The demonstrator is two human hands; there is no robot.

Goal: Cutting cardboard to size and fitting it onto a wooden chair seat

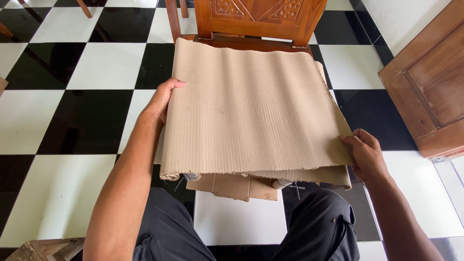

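Observation:
A large sheet of ribbed brown corrugated cardboard (251,106) lies over the seat of a carved wooden chair (256,21) in front of me. My left hand (163,99) grips the sheet's left edge, thumb on top. My right hand (366,152) pinches the near right corner. A second cardboard layer shows under the sheet along the near edge. Below the near edge peeks a smaller flat piece of cardboard (237,186), with white tube ends beside it.
The floor (82,96) is black and white checkered tile. A wooden door panel (430,82) stands at the right. A wooden piece (46,249) lies at the bottom left corner. My knees in dark trousers (319,227) fill the bottom.

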